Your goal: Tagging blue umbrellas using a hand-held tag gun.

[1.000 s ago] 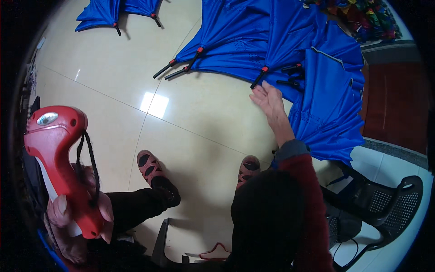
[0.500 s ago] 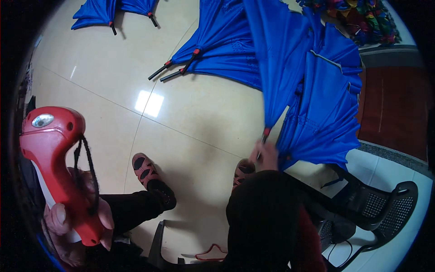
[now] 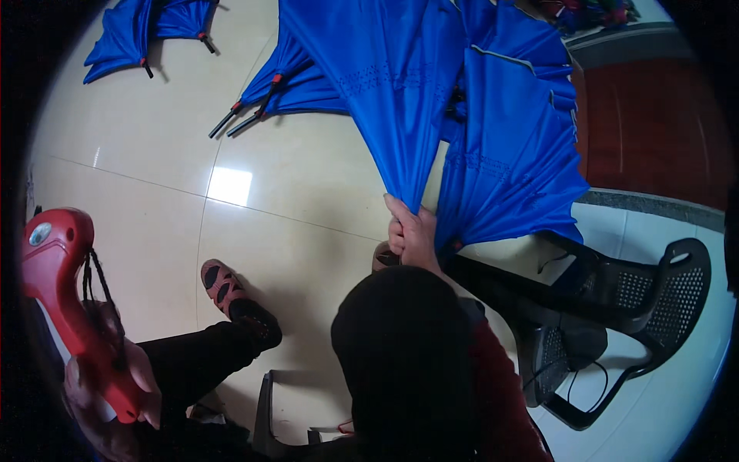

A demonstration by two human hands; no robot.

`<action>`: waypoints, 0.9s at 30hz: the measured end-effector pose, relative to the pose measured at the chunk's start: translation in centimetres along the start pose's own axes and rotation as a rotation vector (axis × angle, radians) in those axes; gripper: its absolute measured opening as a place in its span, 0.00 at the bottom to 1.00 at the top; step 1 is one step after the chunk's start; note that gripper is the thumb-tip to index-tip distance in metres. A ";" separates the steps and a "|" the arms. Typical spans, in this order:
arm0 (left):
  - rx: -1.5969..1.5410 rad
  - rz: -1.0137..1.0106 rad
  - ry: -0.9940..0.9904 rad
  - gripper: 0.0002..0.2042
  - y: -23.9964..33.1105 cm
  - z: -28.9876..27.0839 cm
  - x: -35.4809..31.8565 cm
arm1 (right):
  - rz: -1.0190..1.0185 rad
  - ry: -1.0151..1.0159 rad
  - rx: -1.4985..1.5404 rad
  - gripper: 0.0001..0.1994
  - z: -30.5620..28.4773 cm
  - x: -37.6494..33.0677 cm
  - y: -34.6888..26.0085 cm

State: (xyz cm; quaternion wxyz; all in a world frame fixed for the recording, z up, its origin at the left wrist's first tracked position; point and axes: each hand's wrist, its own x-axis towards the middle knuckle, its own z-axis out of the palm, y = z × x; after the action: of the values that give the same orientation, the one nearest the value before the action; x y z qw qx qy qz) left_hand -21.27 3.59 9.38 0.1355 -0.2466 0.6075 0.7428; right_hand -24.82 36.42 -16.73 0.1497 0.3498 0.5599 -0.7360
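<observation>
We've dragged the floppy blue fabric umbrella (image 3: 400, 100) closer; right hand (image 3: 412, 231) clenches its gathered tip, left hand (image 3: 115, 385) grips the red plastic tool (image 3: 65, 308). Light, slippery, so best held at that bunched end.

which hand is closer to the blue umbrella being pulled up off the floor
Right. The right hand grips the blue umbrella at its gathered end; the left hand is far off, holding a red tool.
</observation>
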 end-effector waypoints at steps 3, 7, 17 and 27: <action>0.035 0.015 -0.052 0.23 -0.6 0.1 -0.7 | -0.034 0.115 0.018 0.13 -1.1 -4.0 -2.7; 0.051 0.063 -0.091 0.21 -0.9 0.0 -2.3 | -0.183 0.293 0.163 0.14 -4.2 -7.8 -3.6; 0.058 0.120 -0.095 0.21 -0.5 1.1 -2.5 | -0.003 0.191 0.217 0.12 -9.6 -3.0 5.2; 0.033 0.008 -0.072 0.22 -0.9 0.1 -0.1 | 0.108 -0.085 0.170 0.05 -4.5 8.2 2.4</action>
State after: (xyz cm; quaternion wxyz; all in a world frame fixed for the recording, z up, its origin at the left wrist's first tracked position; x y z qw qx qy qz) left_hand -20.74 3.94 8.69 0.1582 -0.2150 0.6154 0.7417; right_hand -27.59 41.25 -24.67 0.1826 0.3593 0.4689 -0.7860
